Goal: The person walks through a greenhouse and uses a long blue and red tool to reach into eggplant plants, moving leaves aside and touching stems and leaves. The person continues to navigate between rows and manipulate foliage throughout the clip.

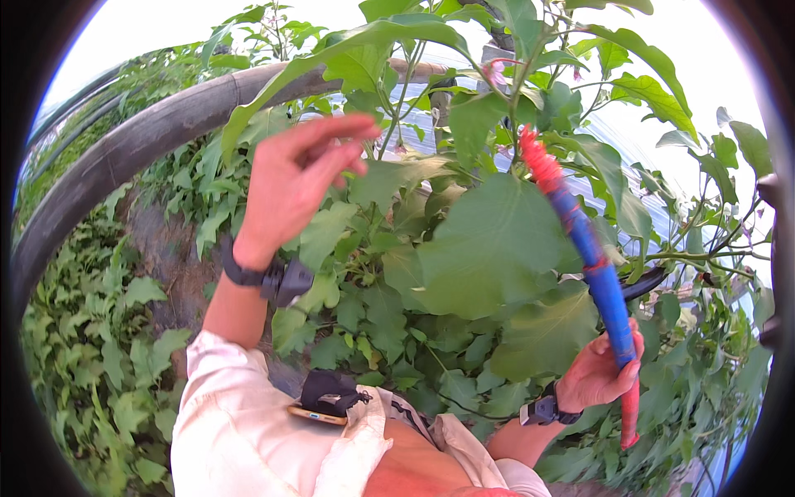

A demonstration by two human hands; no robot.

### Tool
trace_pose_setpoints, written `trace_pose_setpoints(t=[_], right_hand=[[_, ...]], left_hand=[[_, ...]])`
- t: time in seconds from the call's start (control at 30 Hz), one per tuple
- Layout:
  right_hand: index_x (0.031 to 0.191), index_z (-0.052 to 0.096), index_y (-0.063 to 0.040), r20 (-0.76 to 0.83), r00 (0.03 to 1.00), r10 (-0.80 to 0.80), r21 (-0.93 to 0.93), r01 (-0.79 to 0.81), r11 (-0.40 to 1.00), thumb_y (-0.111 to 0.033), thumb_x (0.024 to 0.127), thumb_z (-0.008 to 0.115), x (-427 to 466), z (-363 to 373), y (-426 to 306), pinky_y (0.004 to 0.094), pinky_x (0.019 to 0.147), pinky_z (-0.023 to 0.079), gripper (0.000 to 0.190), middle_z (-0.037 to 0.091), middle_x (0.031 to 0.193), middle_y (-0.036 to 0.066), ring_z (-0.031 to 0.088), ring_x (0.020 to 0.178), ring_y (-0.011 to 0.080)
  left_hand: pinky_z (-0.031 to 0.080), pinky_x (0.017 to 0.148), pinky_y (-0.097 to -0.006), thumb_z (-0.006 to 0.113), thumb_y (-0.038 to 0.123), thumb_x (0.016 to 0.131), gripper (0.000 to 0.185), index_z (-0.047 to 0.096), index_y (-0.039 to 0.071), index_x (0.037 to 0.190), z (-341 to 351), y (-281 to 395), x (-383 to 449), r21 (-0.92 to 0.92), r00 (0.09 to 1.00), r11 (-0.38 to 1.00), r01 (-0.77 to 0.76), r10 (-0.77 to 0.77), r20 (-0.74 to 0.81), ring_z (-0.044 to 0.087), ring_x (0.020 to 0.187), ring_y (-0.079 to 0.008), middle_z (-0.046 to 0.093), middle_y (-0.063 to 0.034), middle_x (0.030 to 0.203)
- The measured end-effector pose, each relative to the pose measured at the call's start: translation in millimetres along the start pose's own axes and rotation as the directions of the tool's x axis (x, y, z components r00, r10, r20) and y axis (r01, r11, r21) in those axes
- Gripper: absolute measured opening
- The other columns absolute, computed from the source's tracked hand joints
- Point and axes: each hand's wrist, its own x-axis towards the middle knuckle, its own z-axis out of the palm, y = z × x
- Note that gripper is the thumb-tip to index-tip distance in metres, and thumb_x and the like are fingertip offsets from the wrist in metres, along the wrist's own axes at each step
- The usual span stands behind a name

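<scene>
My right hand (pixel 602 373) grips the lower part of a stick (pixel 605 304) wrapped in blue and red. Its red, frayed upper tip leans up and left among the leaves, near the main stem of an eggplant plant (pixel 518 87). My left hand (pixel 304 168) is raised at the left with fingers apart, and I see nothing in it. Its fingertips are beside the leaves and thin stems. A broad eggplant leaf (pixel 490 248) spreads between my hands. A pale purple flower (pixel 497 73) hangs above. Behind the stick shows a dark, glossy, elongated thing (pixel 646 284), perhaps an eggplant fruit.
A thick curved pole (pixel 155 127), like bamboo, arches across the left and top. Dense low foliage (pixel 93 348) covers the ground at left, beside bare soil (pixel 168 267). Clear plastic sheeting (pixel 602 130) stands behind the plants. A phone (pixel 317 415) rests against my chest.
</scene>
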Motion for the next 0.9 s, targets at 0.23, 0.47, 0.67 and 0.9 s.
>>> trace_pose_setpoints(t=[0.23,0.47,0.67,0.9], right_hand=[[0.116,0.066,0.005,0.039,0.998,0.039,-0.37,-0.022,0.929,-0.04,0.086,0.076,-74,90,48,0.0355,0.069,0.058,0.055,0.059,0.12,0.023,0.065,0.096,0.0305],[0.115,0.067,0.009,0.18,0.984,-0.017,-0.458,0.099,0.883,-0.01,0.09,0.074,-86,164,100,0.0381,0.075,0.063,0.033,0.062,0.119,0.021,0.069,0.095,0.0276],[0.107,0.073,0.003,0.228,0.973,-0.039,-0.482,0.148,0.864,-0.004,0.083,0.078,-67,186,145,0.0349,0.088,0.054,0.026,0.071,0.105,0.016,0.068,0.096,0.0245],[0.105,0.074,0.002,0.236,0.972,-0.015,-0.483,0.13,0.866,-0.005,0.082,0.079,-50,184,164,0.0347,0.086,0.054,0.025,0.071,0.105,0.015,0.069,0.094,0.0243]], left_hand=[[0.051,0.067,-0.0223,0.065,0.008,0.098,0.032,0.065,0.003,0.129,-41,-73,-17,-0.04,0.956,0.963,0.268,-0.26,0.139,0.068,0.081,-0.0087,0.074,-0.0057,0.118],[0.052,0.068,-0.0219,0.063,0.009,0.099,0.037,0.061,0.003,0.136,-47,-68,17,0.094,0.972,0.982,0.161,-0.174,0.156,0.068,0.084,-0.0087,0.072,-0.0067,0.122],[0.052,0.068,-0.0222,0.064,0.011,0.099,0.038,0.061,0.004,0.137,-38,-56,35,0.111,0.994,0.993,0.042,-0.052,0.095,0.069,0.084,-0.0085,0.073,-0.0068,0.12],[0.052,0.066,-0.0219,0.066,0.009,0.097,0.037,0.064,0.005,0.133,-44,-51,32,0.209,0.987,0.966,0.152,-0.16,0.021,0.07,0.083,-0.0076,0.073,-0.0056,0.121]])
